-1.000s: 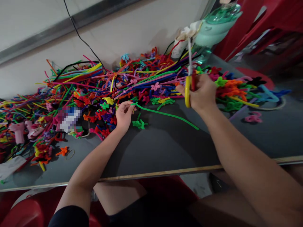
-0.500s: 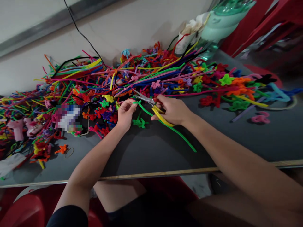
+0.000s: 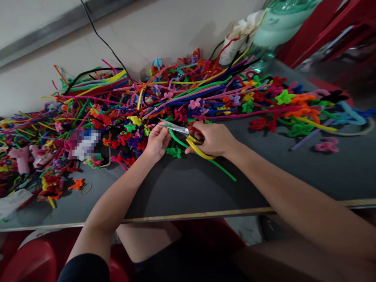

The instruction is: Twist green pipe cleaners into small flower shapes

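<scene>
My right hand (image 3: 213, 138) is closed around the yellow handles of a pair of scissors (image 3: 178, 128). The blades point left, nearly together, and lie over the fingertips of my left hand (image 3: 158, 141). That hand pinches a green pipe cleaner (image 3: 221, 169), whose long free end runs under the scissors and my right hand toward the table's front. The blades partly hide the pinched end, so I cannot tell whether they are cutting it. Just below the pipe cleaner, a green pipe-cleaner flower (image 3: 174, 152) lies on the table beside my left hand.
A heap of colourful pipe cleaners and flowers (image 3: 135, 94) spreads along the wall. On the right lie a pink flower (image 3: 327, 145) and a lime flower (image 3: 284, 97). A paper cup (image 3: 229, 51) and a green-lidded container (image 3: 277, 27) stand behind. A wooden edge (image 3: 199, 214) borders the table.
The scissors have moved slightly left, their blades closing together over my left fingertips. The free end of the green pipe cleaner has shifted up and left.
</scene>
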`<state>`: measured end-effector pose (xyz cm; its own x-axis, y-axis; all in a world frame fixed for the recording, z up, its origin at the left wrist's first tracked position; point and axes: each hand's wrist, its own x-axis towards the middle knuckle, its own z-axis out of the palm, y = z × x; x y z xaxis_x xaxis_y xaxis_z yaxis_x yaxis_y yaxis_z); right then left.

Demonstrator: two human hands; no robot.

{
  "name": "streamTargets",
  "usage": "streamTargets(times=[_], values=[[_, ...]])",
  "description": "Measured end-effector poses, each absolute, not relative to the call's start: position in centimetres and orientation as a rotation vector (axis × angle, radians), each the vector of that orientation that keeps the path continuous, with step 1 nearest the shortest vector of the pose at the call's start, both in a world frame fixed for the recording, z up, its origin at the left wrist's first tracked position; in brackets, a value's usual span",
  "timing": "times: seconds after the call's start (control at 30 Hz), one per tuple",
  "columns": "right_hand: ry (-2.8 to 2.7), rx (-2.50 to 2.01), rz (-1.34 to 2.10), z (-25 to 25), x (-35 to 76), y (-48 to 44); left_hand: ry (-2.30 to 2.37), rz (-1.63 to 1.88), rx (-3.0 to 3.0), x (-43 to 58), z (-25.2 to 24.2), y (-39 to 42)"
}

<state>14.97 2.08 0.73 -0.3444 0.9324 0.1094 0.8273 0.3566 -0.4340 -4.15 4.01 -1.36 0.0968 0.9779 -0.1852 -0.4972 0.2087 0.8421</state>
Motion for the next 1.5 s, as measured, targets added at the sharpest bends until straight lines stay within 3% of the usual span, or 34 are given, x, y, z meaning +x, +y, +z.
streamTargets(times=[0.37, 0.77, 1.13, 1.37, 1.5], values=[[-2.307, -1.527, 0.443, 0.9, 14.6, 1.8, 0.887, 1.14, 0.829, -4.3, -2.0, 3.9], [-2.204, -1.597, 0.166, 0.4, 14.7, 1.6, 0.802, 1.125, 0.865, -4.1, -1.9, 3.9], [-1.678, -2.279, 0.173, 1.4, 19.7, 3.9, 0.929, 1.288, 0.854, -4.0, -1.3, 4.0], [-1.646, -1.945, -0.184, -1.5, 20.1, 4.0, 1.051, 1.445, 1.028, -4.3, -2.0, 3.5], [-1.725, -1.983, -0.217, -1.0, 19.0, 4.6, 1.067, 1.439, 1.073, -4.5, -2.2, 3.4]])
